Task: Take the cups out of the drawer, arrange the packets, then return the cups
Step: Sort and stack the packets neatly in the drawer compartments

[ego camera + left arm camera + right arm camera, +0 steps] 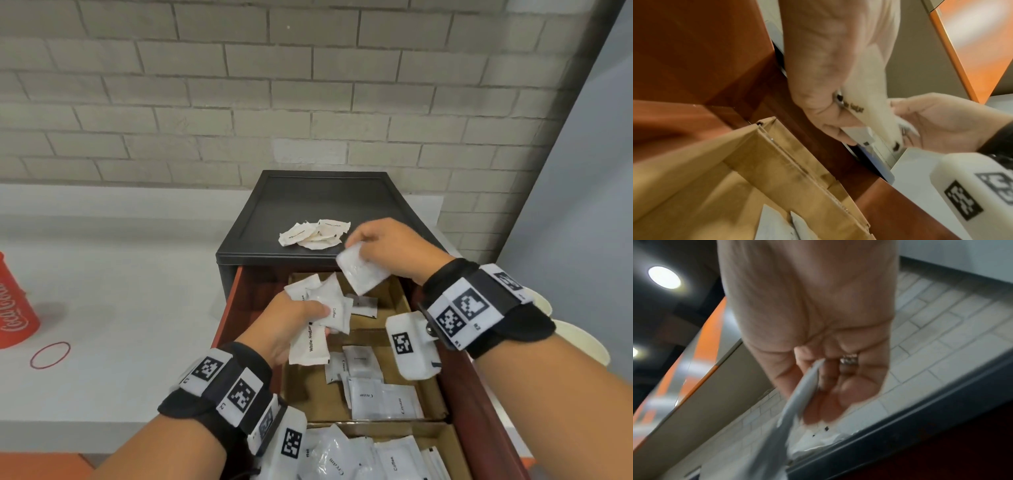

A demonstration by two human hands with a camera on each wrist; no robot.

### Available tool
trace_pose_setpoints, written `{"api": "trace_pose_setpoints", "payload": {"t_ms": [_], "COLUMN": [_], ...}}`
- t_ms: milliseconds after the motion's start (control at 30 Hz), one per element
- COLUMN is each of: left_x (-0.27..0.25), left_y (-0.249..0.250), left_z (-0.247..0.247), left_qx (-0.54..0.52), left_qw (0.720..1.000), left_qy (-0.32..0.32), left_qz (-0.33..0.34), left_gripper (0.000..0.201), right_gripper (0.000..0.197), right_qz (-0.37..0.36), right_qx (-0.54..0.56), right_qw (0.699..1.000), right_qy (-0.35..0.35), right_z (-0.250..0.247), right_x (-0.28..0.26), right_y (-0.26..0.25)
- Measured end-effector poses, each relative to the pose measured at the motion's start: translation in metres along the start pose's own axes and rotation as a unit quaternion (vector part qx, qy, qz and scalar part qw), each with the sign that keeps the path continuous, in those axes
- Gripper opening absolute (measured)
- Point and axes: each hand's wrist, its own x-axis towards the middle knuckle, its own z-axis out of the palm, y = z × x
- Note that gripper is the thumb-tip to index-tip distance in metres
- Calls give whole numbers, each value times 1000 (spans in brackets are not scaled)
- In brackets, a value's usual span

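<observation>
The reddish-brown drawer (230, 308) stands pulled out, with cardboard dividers (370, 330) and white packets (380, 399) in its compartments. My left hand (287, 325) grips a bunch of white packets (325, 308) over the drawer; one reads White Sugar (865, 104), another Coffee. My right hand (383, 246) pinches a single white packet (361, 270) just above the drawer's back, near the black cabinet top (267, 212). In the right wrist view that single white packet (801, 395) shows edge-on and blurred between thumb and fingers. Pale cups (579, 342) peek out behind my right wrist.
A small pile of cream packets (313, 233) lies on the black cabinet top. A red Coca-Cola cup (13, 308) and a red rubber band (50, 355) sit on the white counter (137, 308) at the left. A brick wall (274, 85) stands behind.
</observation>
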Motion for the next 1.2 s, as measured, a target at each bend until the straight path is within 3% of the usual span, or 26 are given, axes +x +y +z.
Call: {"api": "trace_pose_setpoints", "payload": {"t_ms": [100, 167, 267, 433, 667, 767, 867, 1000, 1133, 1200], "left_x": [1, 0, -3, -7, -1, -1, 4, 6, 7, 7], "left_y": [1, 2, 3, 4, 1, 3, 1, -1, -2, -3], "left_z": [0, 1, 3, 2, 2, 1, -4, -8, -10, -9], "left_qx": [-22, -33, -30, -65, -51, -50, -60, -77, -81, -87], "left_qw": [999, 999, 999, 998, 997, 995, 992, 986, 986, 985], "left_qy": [27, 30, 16, 21, 52, 80, 114, 144, 144, 145], "left_qz": [-1, -3, 6, 4, 2, 9, 13, 21, 25, 24], "left_gripper": [21, 21, 19, 13, 7, 11, 26, 28, 25, 27], "right_gripper": [19, 27, 41, 34, 33, 28, 28, 30, 32, 37], "right_qz": [52, 73, 78, 75, 72, 82, 123, 200, 173, 149], "right_qx": [-105, -78, 24, 131, 108, 112, 120, 35, -33, 11], "right_qw": [982, 981, 987, 983, 982, 985, 984, 978, 984, 989], "right_qy": [-146, -164, -142, -108, -136, -105, -43, -55, -24, -24], "right_z": [2, 14, 35, 46, 30, 28, 20, 20, 29, 35], "right_x": [-14, -17, -13, -9, -13, -12, -4, 2, -1, -9], "right_y": [2, 6, 13, 19, 22, 23, 19, 23, 37, 31]}}
